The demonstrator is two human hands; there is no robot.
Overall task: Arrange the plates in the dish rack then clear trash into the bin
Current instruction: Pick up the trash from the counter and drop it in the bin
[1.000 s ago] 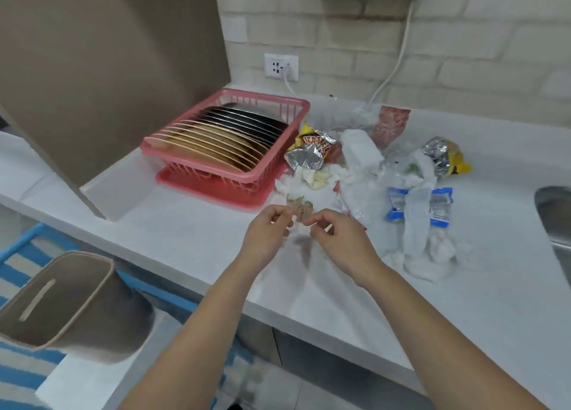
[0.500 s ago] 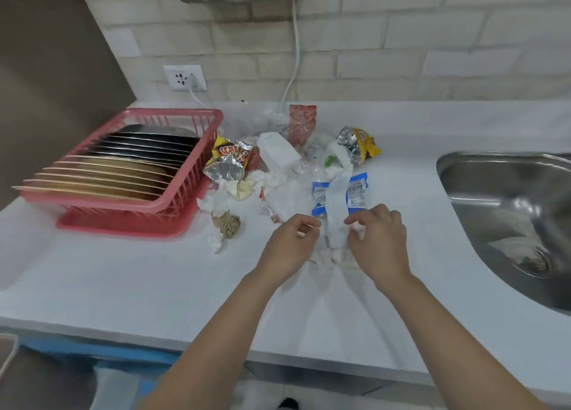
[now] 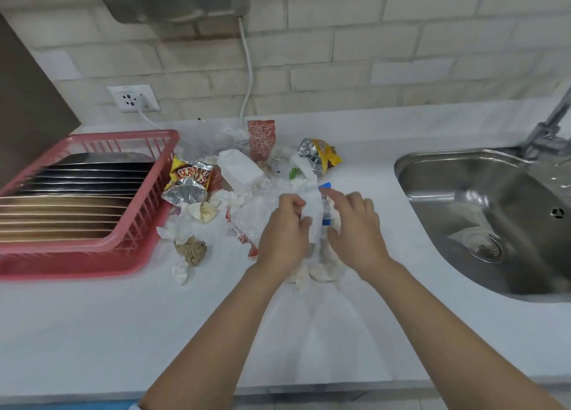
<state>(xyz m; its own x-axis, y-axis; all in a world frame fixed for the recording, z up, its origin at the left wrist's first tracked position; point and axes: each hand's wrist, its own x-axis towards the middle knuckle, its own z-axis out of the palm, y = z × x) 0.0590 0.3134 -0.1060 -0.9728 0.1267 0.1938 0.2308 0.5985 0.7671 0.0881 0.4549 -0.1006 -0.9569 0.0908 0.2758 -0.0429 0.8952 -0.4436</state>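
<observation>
Both hands work at the middle of the white counter (image 3: 92, 332), over a pile of trash. The left hand (image 3: 282, 233) has its fingers curled round the left edge of a white paper strip (image 3: 312, 205), gripping it. The right hand (image 3: 355, 227) sits just right of that strip w/ fingers bent down over a blue-and-white wrapper (image 3: 326, 205); whether it actually pinches the wrapper or only touches it can't be told. Crumpled white tissue (image 3: 312, 273) lies on the counter under and between both wrists. To the left, the pink dish rack (image 3: 145, 212) holds the plates (image 3: 71, 205) standing on edge in a row, dark ones toward the wall, tan ones nearer the counter edge. Betw. rack and hands lies the rest of the trash: a yellow-and-foil snack bag (image 3: 188, 181) touching the rack's right wall, a brown crumpled wad (image 3: 191, 249) near the rack's front corner, a clear wrapper w/ red print (image 3: 244, 233) just left of the left hand, a white box (image 3: 241, 168), a red packet (image 3: 261, 139) standing near the wall, and a second foil bag w/ yellow (image 3: 319, 156) farther right. A steel sink (image 3: 463, 178) is at the right, well apart from the pile, w/ a faucet (image 3: 547, 125) at its back corner. A wall socket (image 3: 133, 98) w/ a white plug is above the rack. The bin isn't in view.
</observation>
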